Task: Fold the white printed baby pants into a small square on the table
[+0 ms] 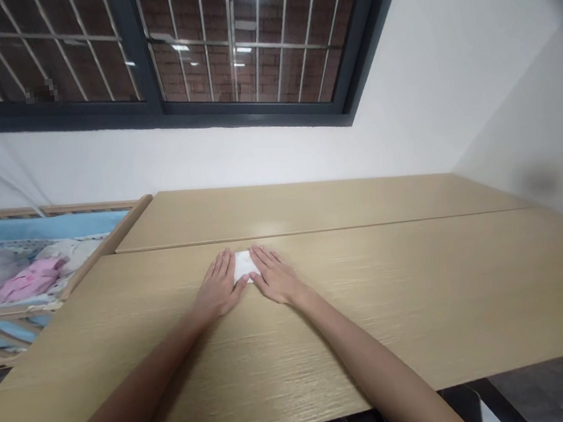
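A small white sheet (245, 266), perhaps a tissue or folded paper, lies flat on the light wooden tabletop (401, 292), near the seam between its two boards. My left hand (221, 284) rests flat at the sheet's left side, fingers stretched forward and partly over its edge. On the opposite side, my right hand (273, 275) lies flat too, its fingers covering the right edge. Both thumbs point inward and nearly meet at the sheet's near edge. The parts of the sheet under my hands are hidden.
To the left of the table stands a wooden crib (127, 227) with blue lining and a pink cloth (32, 281) inside. Behind the table are a white wall (235, 155) and a dark-framed window (251, 113) with metal bars. Dark items sit below the table's near edge.
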Demonstrator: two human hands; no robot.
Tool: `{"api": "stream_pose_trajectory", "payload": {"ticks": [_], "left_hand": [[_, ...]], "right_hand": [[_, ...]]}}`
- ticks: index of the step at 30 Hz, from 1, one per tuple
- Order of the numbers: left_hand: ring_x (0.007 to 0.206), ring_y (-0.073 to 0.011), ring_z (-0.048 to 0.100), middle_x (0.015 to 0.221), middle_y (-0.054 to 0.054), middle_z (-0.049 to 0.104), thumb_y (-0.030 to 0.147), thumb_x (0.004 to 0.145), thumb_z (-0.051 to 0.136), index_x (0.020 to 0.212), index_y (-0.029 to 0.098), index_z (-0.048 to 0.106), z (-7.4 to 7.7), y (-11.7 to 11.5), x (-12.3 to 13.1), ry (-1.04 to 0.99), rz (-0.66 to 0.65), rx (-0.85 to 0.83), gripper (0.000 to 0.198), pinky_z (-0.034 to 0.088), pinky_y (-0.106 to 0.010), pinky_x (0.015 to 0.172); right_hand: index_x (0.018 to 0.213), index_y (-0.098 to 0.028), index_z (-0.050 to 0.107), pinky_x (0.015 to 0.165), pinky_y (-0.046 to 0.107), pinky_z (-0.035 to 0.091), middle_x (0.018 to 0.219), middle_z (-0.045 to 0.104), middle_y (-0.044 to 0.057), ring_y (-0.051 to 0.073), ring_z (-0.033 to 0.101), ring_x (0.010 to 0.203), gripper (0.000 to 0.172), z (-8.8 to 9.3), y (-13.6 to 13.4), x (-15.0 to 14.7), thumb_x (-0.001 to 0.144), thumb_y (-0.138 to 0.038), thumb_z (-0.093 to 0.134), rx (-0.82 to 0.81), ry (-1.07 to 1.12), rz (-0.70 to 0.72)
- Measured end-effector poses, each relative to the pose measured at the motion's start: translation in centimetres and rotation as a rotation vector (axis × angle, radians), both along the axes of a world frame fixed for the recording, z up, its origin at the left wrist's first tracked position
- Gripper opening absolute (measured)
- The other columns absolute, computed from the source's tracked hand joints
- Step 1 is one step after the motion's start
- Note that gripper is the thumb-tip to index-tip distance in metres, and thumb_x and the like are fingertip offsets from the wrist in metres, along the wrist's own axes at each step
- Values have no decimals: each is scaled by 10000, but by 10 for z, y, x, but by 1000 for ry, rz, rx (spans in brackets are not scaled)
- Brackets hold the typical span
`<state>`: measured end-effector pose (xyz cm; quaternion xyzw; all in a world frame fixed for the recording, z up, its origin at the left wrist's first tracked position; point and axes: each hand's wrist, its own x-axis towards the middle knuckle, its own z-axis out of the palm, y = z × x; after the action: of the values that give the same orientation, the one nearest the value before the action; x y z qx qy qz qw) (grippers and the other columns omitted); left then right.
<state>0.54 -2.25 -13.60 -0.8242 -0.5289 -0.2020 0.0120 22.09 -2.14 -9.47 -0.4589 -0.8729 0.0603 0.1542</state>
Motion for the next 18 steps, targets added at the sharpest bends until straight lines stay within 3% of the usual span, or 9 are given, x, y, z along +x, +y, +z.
{"api": "stream_pose_trajectory", "payload": {"ticks": [4, 8, 12, 18], "left_hand": [[1565, -374, 168, 1669, -235, 231, 579, 1054, 229, 1599, 28, 206, 0, -4, -6, 10, 17, 47, 775, 267, -555, 1247], [1558, -363, 213, 1657, -222, 282, 560, 1039, 349, 1580, 59, 262, 6, -5, -8, -7, -113, 167, 743, 290, -533, 1237], [1454, -346, 426, 1546, -215, 476, 551, 1017, 423, 1497, 97, 399, 8, -3, -9, -23, -149, 159, 661, 365, -519, 1177], [1364, -349, 517, 1487, -203, 544, 517, 946, 555, 1448, 110, 437, 9, 3, -11, -51, -127, 138, 657, 402, -516, 1123]], "right_hand": [[1633, -38, 201, 1284, 482, 166, 1689, 197, 205, 272, 138, 1591, 768, -2, 0, 9, 1071, -561, 226, -41, 32, -52], [1630, -47, 209, 1275, 522, 173, 1702, 132, 217, 291, 78, 1598, 753, -1, -1, 16, 1067, -538, 303, 77, 96, 18], [1595, -113, 336, 1265, 527, 209, 1670, 282, 196, 307, 217, 1569, 713, -1, -2, 22, 1021, -515, 470, 89, 116, 126], [1578, -109, 350, 1237, 507, 296, 1622, 379, 205, 306, 339, 1521, 739, -8, 7, 23, 898, -259, 600, 15, 214, 118]]}}
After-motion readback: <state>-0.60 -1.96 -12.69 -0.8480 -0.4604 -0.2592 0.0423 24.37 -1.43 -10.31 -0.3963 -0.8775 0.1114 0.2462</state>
